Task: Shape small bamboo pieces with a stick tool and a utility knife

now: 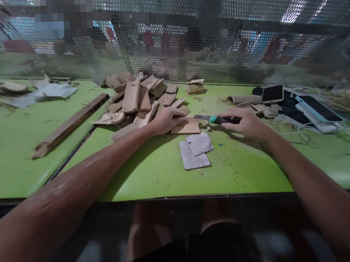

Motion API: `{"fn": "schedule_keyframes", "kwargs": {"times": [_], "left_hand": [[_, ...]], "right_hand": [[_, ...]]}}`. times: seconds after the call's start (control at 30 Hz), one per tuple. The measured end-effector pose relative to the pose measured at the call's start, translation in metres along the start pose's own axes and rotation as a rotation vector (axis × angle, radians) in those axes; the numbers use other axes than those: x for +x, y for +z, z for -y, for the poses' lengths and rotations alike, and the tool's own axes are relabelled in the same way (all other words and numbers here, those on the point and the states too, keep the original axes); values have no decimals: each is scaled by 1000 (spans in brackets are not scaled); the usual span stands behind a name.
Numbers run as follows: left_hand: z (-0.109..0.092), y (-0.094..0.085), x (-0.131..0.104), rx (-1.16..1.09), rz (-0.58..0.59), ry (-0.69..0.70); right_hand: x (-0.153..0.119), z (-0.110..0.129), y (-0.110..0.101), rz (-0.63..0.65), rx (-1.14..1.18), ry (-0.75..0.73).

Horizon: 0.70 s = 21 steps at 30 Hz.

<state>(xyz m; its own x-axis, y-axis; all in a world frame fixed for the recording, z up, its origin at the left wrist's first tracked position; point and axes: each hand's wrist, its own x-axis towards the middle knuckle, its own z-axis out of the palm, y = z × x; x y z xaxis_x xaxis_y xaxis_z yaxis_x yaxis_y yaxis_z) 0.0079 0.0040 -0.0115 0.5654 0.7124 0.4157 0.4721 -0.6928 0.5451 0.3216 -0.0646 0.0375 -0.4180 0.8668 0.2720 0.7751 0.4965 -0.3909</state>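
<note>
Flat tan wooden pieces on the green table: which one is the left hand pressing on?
The flat tan piece lying apart before the pile, under the left hand, beside the grey sandpaper sheets.

Two hands, one knife (pixel 217 119), two grey sandpaper sheets (pixel 195 152) near centre, one long wooden bar (pixel 72 124) at left, two phones (pixel 272 93) far right, and perhaps fifteen blurred bamboo slats (pixel 138 98) piled far centre.

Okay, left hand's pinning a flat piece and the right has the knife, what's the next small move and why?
Probably draw the knife in toward the flat piece: the left hand already presses it to the table, and the blade in the right hand points at its edge.
</note>
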Motion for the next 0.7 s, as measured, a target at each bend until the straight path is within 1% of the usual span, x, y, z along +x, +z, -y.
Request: {"fn": "schedule_keyframes", "kwargs": {"times": [0.1, 0.17, 0.37, 0.47, 0.6, 0.7], "left_hand": [[-1, -1, 0, 7, 17, -17], [-1, -2, 0, 20, 25, -16], [1, -2, 0, 15, 36, -12], [0, -2, -1, 40, 43, -19], [-5, -3, -2, 28, 2, -58], [-8, -5, -3, -24, -43, -81]], "right_hand": [[-1, 0, 0, 49, 18, 24], [0, -1, 1, 46, 7, 38], [0, -3, 1, -96, 8, 71], [-1, -3, 0, -88, 17, 103], [-1, -2, 2, -48, 89, 176], [-1, -3, 4, -75, 209, 253]]}}
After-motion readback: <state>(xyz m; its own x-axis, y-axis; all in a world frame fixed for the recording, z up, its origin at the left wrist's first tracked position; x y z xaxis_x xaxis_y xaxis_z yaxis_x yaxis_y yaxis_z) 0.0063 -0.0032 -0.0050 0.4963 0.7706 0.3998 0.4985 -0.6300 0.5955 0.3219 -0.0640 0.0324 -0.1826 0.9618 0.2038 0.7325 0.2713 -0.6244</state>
